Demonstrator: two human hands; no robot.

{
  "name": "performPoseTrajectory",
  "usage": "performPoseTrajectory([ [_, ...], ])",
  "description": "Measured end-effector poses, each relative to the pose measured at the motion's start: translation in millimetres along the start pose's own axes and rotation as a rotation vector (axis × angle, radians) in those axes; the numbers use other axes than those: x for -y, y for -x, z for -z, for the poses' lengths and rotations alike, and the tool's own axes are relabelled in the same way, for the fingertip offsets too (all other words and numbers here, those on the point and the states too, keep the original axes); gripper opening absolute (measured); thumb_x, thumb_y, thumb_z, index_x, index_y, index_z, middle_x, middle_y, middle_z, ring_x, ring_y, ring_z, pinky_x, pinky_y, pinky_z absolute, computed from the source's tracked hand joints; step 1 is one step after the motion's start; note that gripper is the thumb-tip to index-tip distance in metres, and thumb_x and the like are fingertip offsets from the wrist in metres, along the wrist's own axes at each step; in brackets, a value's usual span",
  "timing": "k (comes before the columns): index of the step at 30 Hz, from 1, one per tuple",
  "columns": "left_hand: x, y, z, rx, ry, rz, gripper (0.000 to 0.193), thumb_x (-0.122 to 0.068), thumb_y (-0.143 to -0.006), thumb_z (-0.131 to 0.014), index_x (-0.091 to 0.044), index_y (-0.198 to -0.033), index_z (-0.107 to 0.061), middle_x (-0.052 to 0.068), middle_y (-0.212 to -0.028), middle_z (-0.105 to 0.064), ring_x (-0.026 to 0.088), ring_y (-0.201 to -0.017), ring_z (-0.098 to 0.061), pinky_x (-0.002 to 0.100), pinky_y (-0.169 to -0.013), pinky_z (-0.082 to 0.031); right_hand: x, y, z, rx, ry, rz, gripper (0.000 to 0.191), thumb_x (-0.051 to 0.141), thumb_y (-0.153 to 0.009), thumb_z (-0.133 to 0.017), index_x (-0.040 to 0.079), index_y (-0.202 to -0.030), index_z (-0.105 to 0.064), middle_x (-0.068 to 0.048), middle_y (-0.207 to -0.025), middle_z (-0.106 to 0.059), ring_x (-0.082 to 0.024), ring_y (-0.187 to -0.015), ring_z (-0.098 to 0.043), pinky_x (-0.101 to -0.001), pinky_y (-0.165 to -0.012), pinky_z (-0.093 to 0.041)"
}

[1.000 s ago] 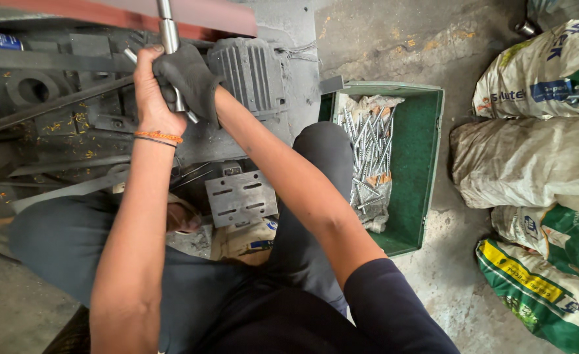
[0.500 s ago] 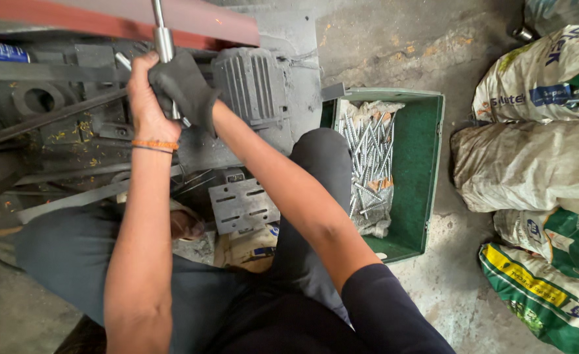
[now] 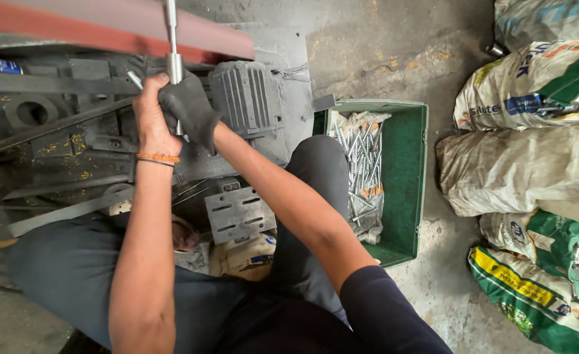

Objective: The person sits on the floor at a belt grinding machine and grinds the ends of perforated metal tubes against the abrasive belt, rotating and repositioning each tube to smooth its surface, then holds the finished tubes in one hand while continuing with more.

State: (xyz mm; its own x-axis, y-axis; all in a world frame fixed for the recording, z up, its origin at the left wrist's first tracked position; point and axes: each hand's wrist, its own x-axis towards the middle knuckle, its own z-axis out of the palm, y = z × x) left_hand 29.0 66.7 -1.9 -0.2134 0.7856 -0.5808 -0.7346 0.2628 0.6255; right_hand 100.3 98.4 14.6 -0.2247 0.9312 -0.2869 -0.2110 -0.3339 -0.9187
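A long shiny metal rod stands upright in front of a grey machine, running up past a red beam. My left hand, bare with an orange band at the wrist, is wrapped around the rod's lower part. My right hand, in a dark glove, grips the same rod right beside it, the two hands touching. The rod's lower end is hidden behind my hands. A ribbed grey motor housing sits just right of my hands.
A green plastic crate with several long metal bolts lies on the concrete floor at my right knee. Filled woven sacks are stacked at the right. A slotted grey metal plate lies between my knees. Dark machine parts fill the left.
Both hands have stayed closed on the rod. They sit slightly lower in view than before as my head shifted; the rod looks much the same.
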Motion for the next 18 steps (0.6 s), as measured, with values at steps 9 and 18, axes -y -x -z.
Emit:
performPoseTrajectory([
  [9,3.9,-4.4,0.1,0.039,0.101,0.024,0.031,-0.031,-0.080,-0.075,-0.006,-0.099,-0.072,0.006,-0.094,-0.075,0.019,-0.084,-0.073,0.034,-0.079,-0.061,1.7,-5.0,5.2,0.036,0.113,0.027,0.014,0.013,-0.085,-0.063,0.000,-0.087,-0.058,-0.005,-0.072,-0.060,-0.011,-0.065,-0.050,-0.0361,-0.053,-0.048],
  [18,5.4,-4.5,3.0,0.024,0.048,-0.045,0.031,-0.032,-0.081,-0.074,-0.008,-0.099,-0.072,0.003,-0.095,-0.073,0.017,-0.086,-0.071,0.033,-0.079,-0.059,-4.5,-3.7,3.3,0.063,0.034,0.193,0.015,0.015,-0.091,-0.066,0.004,-0.093,-0.057,0.001,-0.081,-0.056,-0.008,-0.078,-0.049,-0.0329,-0.064,-0.048],
])
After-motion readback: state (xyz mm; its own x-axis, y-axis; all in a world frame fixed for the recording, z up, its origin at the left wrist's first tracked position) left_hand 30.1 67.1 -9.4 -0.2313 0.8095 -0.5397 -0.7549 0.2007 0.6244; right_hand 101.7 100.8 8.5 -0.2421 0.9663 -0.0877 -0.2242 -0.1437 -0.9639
